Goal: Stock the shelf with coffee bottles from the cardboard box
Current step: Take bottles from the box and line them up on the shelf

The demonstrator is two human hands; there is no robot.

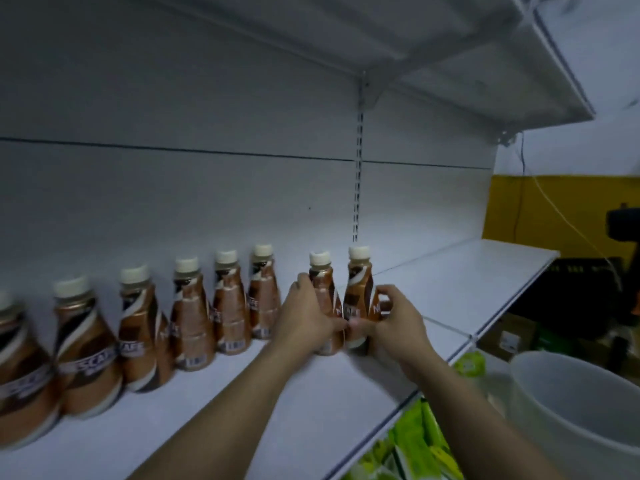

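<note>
**Two coffee bottles in hand at right end of shelf row**

- Left hand (304,320): grip wrapped round the lower body of the left held bottle (323,299). Right hand (394,323): grip wrapped round the lower body of the right held bottle (360,292), thumb across the front, fingers behind.
- Both held bottles upright, long axis vertical, cream caps up. Bases at or touching the white shelf (450,289); can't tell if fully set down. The two bodies touch or nearly touch near the base.
- Row of stocked bottles (192,313) runs left from the left hand, six visible, all upright, caps up, brown labels facing forward; leftmost cut off by the frame edge. Nearest one sits just beside the left hand.
- Shelf right of the held pair is bare up to its end. Slotted upright (358,174) on the back panel directly behind the pair.
- Upper shelf (450,46) overhead, well above the caps.
- Below the shelf front edge: green packets (415,441), white bucket (571,403) at lower right. Yellow wall (554,209) beyond the shelf end.
- Cardboard box not in view.
</note>
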